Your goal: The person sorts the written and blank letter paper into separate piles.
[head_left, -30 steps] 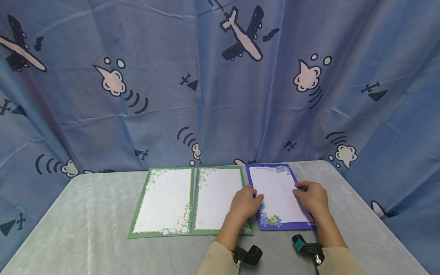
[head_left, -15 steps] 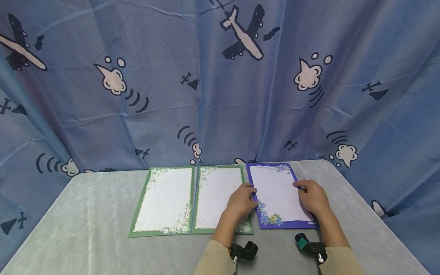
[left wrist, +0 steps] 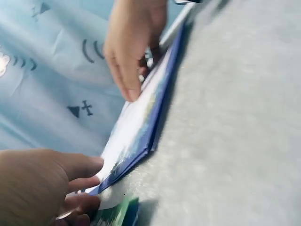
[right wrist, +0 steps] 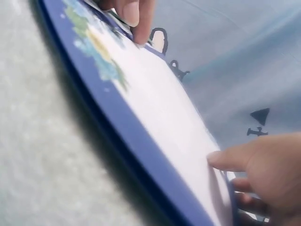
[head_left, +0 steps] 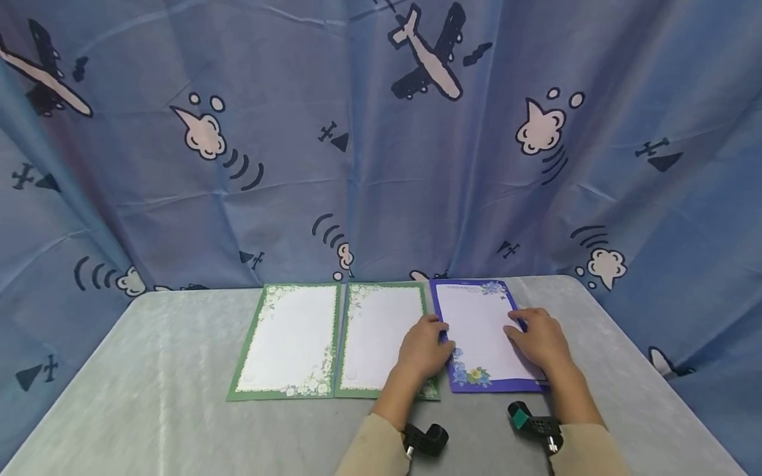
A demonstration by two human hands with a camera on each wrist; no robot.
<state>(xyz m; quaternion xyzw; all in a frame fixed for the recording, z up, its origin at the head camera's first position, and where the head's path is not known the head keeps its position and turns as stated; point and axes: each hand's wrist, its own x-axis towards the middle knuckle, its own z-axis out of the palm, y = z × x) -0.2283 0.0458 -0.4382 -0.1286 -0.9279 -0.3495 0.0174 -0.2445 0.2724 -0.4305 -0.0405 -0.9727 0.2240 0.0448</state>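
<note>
A booklet [head_left: 479, 330] with a purple border and blue and yellow flowers lies on the right part of the table, a hand at each long side. My left hand [head_left: 424, 349] pinches its left edge, thumb over the white page and fingers at the side. On the opposite edge my right hand [head_left: 540, 340] has the same hold; in the right wrist view its thumb rests on the page [right wrist: 169, 127] and the other fingers curl down past the edge. Left of it, a green-bordered booklet [head_left: 381, 324] with white flowers is partly covered by my left hand.
Another green-bordered booklet [head_left: 292, 337] lies farther left, edge to edge with the first. Pale grey cloth covers the table [head_left: 178, 370]. Behind it hangs a blue curtain [head_left: 274, 218] printed with planes and clouds. Black bands [head_left: 425, 439] sit on both wrists.
Both thumbs drew back toward the purple booklet's edges half a second ago and now lie over its page again. The head view has shifted slightly; the booklets look nearly unmoved.
</note>
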